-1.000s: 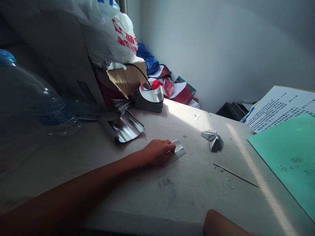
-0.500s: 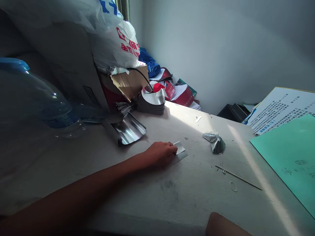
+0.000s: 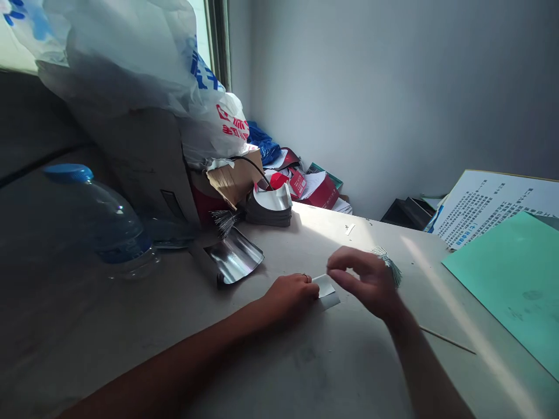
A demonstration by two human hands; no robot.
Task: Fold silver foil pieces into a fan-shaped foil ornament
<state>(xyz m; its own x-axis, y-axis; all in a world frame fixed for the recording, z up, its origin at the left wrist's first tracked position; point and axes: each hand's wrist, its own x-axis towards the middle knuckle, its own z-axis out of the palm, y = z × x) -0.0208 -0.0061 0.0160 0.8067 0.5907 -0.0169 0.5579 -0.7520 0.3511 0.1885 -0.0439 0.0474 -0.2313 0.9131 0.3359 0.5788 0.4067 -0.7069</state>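
My left hand [image 3: 290, 298] rests on the white table [image 3: 332, 372], its fingers gripping a small folded white-and-silver strip [image 3: 327, 291]. My right hand [image 3: 367, 280] hangs just right of that strip, fingers curled and apart, holding nothing. Behind it, a pleated silver foil fan [image 3: 389, 266] is mostly hidden by the hand. A wooden skewer [image 3: 446, 340] lies on the table to the right, partly hidden by my right wrist. A curved sheet of silver foil [image 3: 234, 262] lies to the left of my left hand.
A stack of curved foil pieces [image 3: 268, 210] and a small silver fan [image 3: 225, 222] stand at the table's back edge. A plastic water bottle [image 3: 102, 221] lies at left under a white plastic bag [image 3: 131, 70]. A green folder [image 3: 506, 285] overlaps printed papers [image 3: 484, 209] at right.
My right hand has risen from the bottom edge to above the table, covering most of the foil fan. My left hand stays on the strip. The whole view has tilted upward.
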